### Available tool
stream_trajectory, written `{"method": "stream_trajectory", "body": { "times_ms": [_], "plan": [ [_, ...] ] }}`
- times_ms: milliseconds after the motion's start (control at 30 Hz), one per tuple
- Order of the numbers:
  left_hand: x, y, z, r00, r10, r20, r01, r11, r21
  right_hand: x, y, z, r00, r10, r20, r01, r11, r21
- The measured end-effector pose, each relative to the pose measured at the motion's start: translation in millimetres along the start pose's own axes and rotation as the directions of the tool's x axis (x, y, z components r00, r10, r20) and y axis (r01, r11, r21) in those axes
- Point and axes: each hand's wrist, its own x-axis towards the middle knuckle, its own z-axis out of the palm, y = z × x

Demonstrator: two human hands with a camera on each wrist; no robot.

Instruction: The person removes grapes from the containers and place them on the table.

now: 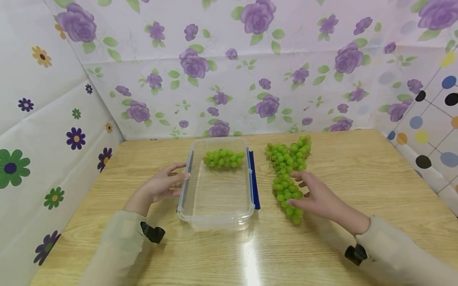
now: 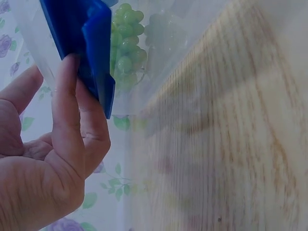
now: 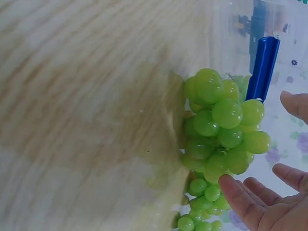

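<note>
A clear plastic container [image 1: 214, 219] with blue side flaps stands on the table, and one bunch of green grapes [image 1: 223, 158] lies toward its far end. My left hand [image 1: 166, 183] holds the container's left side, thumb over the rim and fingers at the blue flap [image 2: 91, 43]. To the right of the container, another bunch of green grapes [image 1: 286, 194] lies on the table. Around its right side reaches my right hand [image 1: 316, 194], thumb and fingers spread; in the right wrist view a fingertip is close against the grapes [image 3: 224, 120], without a grip.
More green grapes [image 1: 290, 153] lie on the table just beyond the nearer bunch. The wooden table [image 1: 361, 171] meets a flower-patterned backdrop [image 1: 229, 79] behind and patterned sheets at both sides. A blue flap [image 1: 254, 180] sticks out from the container's right side.
</note>
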Motion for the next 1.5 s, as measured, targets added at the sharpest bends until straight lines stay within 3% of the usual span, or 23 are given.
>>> {"method": "stream_trajectory", "body": {
  "times_ms": [767, 1500],
  "plan": [
    [-6.2, 6.4, 4.1, 0.999, 0.021, -0.025, -0.020, 0.999, 0.026, 17.5, -16.1, -2.9, 0.998, -0.057, -0.007, 0.056, 0.995, -0.087],
    [-10.5, 13.2, 0.2, 0.999, 0.042, 0.023, -0.043, 0.998, 0.049, 30.3, -38.1, -8.8, 0.995, -0.096, -0.006, 0.095, 0.989, -0.111]
  ]
}}
